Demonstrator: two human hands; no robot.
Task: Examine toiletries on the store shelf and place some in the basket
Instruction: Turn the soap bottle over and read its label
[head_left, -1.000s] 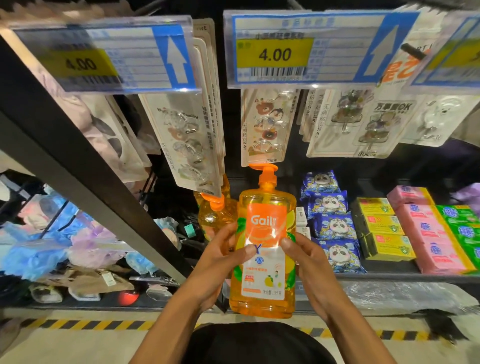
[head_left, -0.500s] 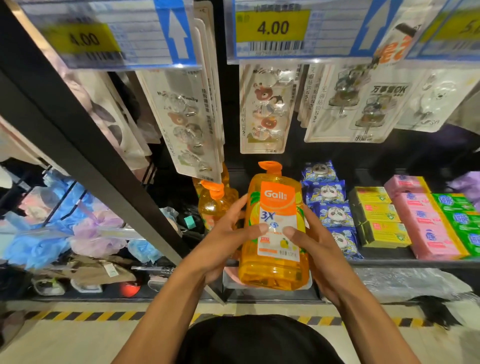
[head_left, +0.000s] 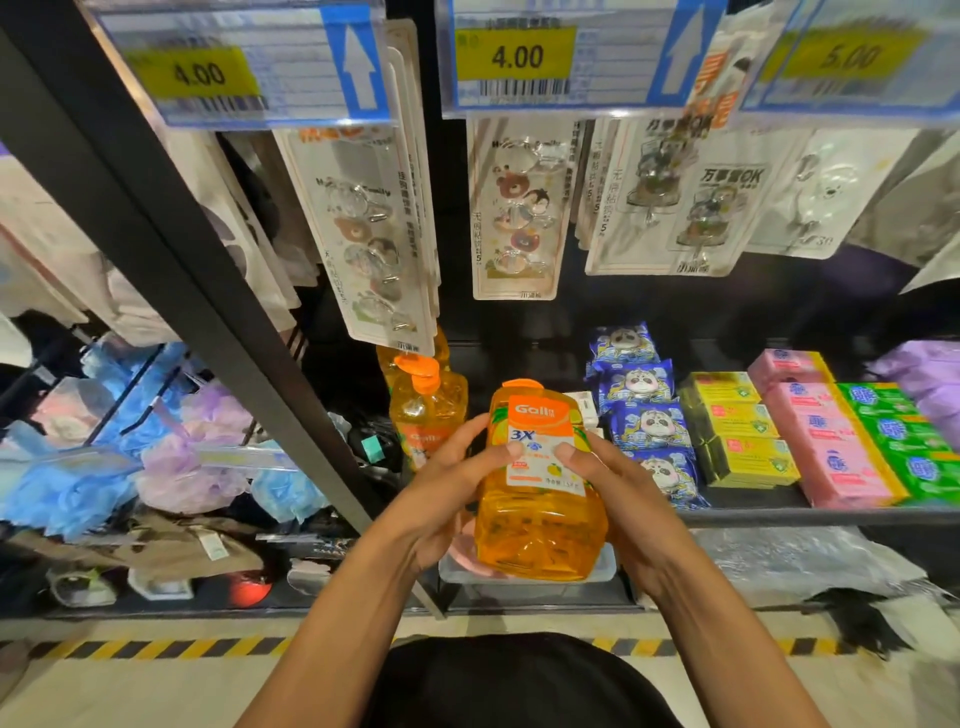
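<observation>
The left hand (head_left: 441, 499) and right hand (head_left: 623, 493) are gripping the translucent orange plastic pump bottle (head_left: 540, 535) from either side, its long axis leaning pump-end away (base toward the person).

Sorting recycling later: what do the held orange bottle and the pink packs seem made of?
Held orange bottle: likely glossy see-through plastic; highlights glint on its ribbed base. Pink packs: printed paper or film, fairly matte; blur leaves it open.

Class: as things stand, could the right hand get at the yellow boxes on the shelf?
Probably yes, once freed: the right hand grips the orange bottle with the left hand, but the yellow boxes lie uncovered to its right.
</observation>
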